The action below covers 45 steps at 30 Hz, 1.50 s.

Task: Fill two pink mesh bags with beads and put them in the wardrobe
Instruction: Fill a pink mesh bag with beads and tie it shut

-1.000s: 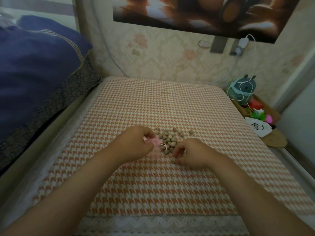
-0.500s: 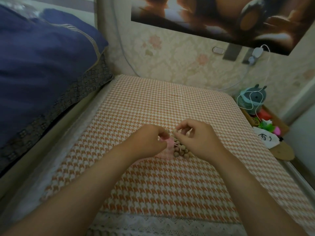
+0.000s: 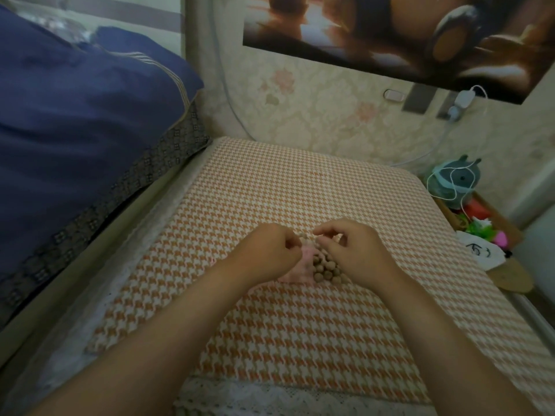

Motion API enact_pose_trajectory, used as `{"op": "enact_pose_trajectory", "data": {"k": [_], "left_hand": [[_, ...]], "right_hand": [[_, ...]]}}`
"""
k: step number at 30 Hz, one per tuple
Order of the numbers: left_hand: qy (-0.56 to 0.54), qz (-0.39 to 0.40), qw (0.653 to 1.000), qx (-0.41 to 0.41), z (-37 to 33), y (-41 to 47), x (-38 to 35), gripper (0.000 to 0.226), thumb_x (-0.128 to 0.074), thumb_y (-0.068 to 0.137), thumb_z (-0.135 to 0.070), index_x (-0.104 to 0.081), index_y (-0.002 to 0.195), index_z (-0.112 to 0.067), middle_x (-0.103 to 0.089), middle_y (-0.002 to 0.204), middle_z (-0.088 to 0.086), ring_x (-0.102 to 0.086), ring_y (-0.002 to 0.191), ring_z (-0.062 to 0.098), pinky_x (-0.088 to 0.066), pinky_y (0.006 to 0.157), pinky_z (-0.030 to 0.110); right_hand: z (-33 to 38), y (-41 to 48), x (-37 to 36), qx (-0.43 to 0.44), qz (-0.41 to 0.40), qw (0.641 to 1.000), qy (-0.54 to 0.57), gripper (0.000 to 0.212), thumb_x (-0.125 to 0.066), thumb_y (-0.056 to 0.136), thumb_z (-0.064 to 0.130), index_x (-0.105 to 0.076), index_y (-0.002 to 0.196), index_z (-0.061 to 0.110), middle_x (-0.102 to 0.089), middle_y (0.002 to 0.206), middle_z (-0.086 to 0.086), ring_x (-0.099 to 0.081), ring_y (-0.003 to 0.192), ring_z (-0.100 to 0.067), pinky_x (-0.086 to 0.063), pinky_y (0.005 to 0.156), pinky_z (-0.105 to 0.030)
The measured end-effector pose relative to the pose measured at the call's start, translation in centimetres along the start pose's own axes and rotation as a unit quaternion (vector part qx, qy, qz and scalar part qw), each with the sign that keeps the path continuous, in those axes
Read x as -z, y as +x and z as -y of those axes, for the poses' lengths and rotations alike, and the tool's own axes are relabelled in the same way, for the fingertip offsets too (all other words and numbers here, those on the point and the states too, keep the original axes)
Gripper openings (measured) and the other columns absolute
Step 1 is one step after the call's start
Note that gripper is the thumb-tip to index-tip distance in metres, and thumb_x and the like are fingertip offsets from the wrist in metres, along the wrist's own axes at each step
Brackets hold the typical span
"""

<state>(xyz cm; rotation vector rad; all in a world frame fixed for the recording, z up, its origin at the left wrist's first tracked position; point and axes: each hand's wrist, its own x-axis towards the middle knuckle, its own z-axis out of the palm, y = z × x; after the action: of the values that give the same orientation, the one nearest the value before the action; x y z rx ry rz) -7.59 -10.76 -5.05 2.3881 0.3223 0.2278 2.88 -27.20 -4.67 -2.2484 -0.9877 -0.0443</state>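
The left hand (image 3: pixel 265 255) is seen with its fingers curled in, and the far edge of a small, soft pink mesh bag (image 3: pixel 300 267) is pinched between them. The bag is laid flat on the orange-and-white houndstooth cloth (image 3: pixel 285 325), near the middle of the covered surface. A heap of small round tan beads (image 3: pixel 326 270) is gathered just right of the bag and touching it, partly hidden under the right hand (image 3: pixel 356 255). That hand is held over the far side of the heap with its thumb and forefinger drawn together close to the bag's mouth. Whether a bead or the mesh is caught between them cannot be told. The near edge of the cloth is finished with a white lace trim (image 3: pixel 270 397). A dark blue quilt (image 3: pixel 75 130) is piled at the far left. At the far right, a teal plush toy (image 3: pixel 456 178) is looped with a white cable. A white charger (image 3: pixel 464 99) is plugged into the floral-papered wall beneath a brown-toned poster (image 3: pixel 390 31).
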Motion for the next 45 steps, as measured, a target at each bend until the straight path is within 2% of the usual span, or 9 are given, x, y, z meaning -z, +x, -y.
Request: {"op": "enact_pose_trajectory", "data": {"k": [2, 6, 19, 25, 29, 33, 37, 42, 45], "left_hand": [[0.004, -0.011, 1.000, 0.006, 0.0, 0.2, -0.2, 0.019, -0.058, 0.088, -0.029, -0.076, 0.093, -0.027, -0.075, 0.086, -0.006, -0.068, 0.078, 0.011, -0.059, 0.076, 0.037], [0.013, -0.020, 1.000, 0.003, 0.0, 0.2, -0.5, 0.016, -0.061, 0.086, -0.028, -0.076, 0.083, -0.026, -0.074, 0.078, -0.007, -0.067, 0.070, 0.007, -0.059, 0.072, 0.036], [-0.002, 0.011, 1.000, -0.023, 0.3, 0.5, -1.4, 0.025, -0.056, 0.092, -0.030, -0.071, 0.112, -0.029, -0.066, 0.120, -0.014, -0.059, 0.073, -0.002, -0.046, 0.066, 0.016], [-0.021, 0.029, 0.999, -0.031, 0.0, 0.6, -1.2, 0.032, -0.054, 0.091, -0.023, -0.067, 0.120, -0.025, -0.065, 0.121, -0.010, -0.056, 0.086, 0.003, -0.045, 0.078, 0.019], [-0.023, 0.033, 0.998, -0.041, 0.1, 0.5, -0.9, 0.033, -0.054, 0.089, -0.022, -0.067, 0.118, -0.025, -0.067, 0.114, -0.011, -0.059, 0.090, 0.002, -0.046, 0.080, 0.020], [-0.039, 0.030, 0.997, -0.054, 0.1, 0.1, -0.7, 0.025, -0.053, 0.088, -0.018, -0.069, 0.107, -0.023, -0.062, 0.079, -0.013, -0.051, 0.064, -0.001, -0.036, 0.057, 0.017], [-0.046, 0.020, 0.997, -0.060, 0.3, 0.1, -0.6, 0.032, -0.054, 0.086, -0.018, -0.068, 0.113, -0.027, -0.069, 0.104, -0.007, -0.053, 0.071, -0.001, -0.041, 0.067, 0.021], [-0.039, 0.025, 0.997, -0.056, 0.3, 0.2, -0.7, 0.029, -0.059, 0.087, -0.024, -0.068, 0.114, -0.028, -0.069, 0.108, -0.010, -0.056, 0.078, -0.003, -0.049, 0.077, 0.021], [-0.028, 0.009, 0.999, -0.033, 0.3, 0.4, -0.8, 0.024, -0.057, 0.090, -0.027, -0.071, 0.109, -0.027, -0.070, 0.105, -0.011, -0.061, 0.089, 0.004, -0.051, 0.083, 0.027]], "right_hand": [[-1.4, -0.1, 0.5, -0.039, -0.014, 0.999, -0.007, 0.012, -0.069, 0.092, 0.026, -0.075, 0.101, 0.031, -0.069, 0.096, 0.017, -0.057, 0.075, 0.010, -0.047, 0.077, -0.018], [-4.4, -0.9, 0.4, -0.106, 0.042, 0.991, -0.064, 0.013, -0.071, 0.090, 0.026, -0.077, 0.101, 0.030, -0.070, 0.101, 0.015, -0.064, 0.097, -0.005, -0.053, 0.088, -0.029], [-4.4, -0.4, -1.4, -0.105, 0.069, 0.976, -0.175, 0.018, -0.066, 0.089, 0.044, -0.075, 0.100, 0.034, -0.070, 0.095, 0.013, -0.063, 0.087, -0.010, -0.053, 0.074, -0.031], [-2.2, 0.0, -0.3, -0.094, -0.033, 0.993, -0.062, 0.017, -0.071, 0.087, 0.039, -0.077, 0.101, 0.031, -0.072, 0.090, 0.017, -0.066, 0.087, -0.002, -0.055, 0.080, -0.028], [0.5, -0.3, -0.1, -0.042, -0.053, 0.996, 0.051, 0.020, -0.077, 0.084, 0.030, -0.076, 0.105, 0.032, -0.071, 0.087, 0.018, -0.064, 0.076, 0.007, -0.049, 0.073, -0.015], [2.0, -0.6, -0.5, 0.025, -0.027, 0.999, -0.002, 0.009, -0.075, 0.085, 0.035, -0.076, 0.094, 0.032, -0.071, 0.086, 0.019, -0.056, 0.068, 0.013, -0.040, 0.064, -0.014], [1.5, -0.6, -0.9, 0.057, -0.012, 0.993, -0.100, 0.015, -0.071, 0.085, 0.046, -0.075, 0.096, 0.036, -0.067, 0.089, 0.022, -0.052, 0.073, 0.010, -0.040, 0.064, -0.019], [1.5, -0.6, -0.7, 0.034, 0.045, 0.991, -0.125, 0.019, -0.065, 0.090, 0.049, -0.076, 0.102, 0.040, -0.058, 0.096, 0.019, -0.055, 0.085, 0.000, -0.050, 0.073, -0.031], [1.1, -0.6, -0.3, 0.031, 0.064, 0.991, -0.110, 0.017, -0.062, 0.094, 0.044, -0.076, 0.102, 0.038, -0.058, 0.100, 0.018, -0.052, 0.080, 0.003, -0.051, 0.075, -0.033]]}}
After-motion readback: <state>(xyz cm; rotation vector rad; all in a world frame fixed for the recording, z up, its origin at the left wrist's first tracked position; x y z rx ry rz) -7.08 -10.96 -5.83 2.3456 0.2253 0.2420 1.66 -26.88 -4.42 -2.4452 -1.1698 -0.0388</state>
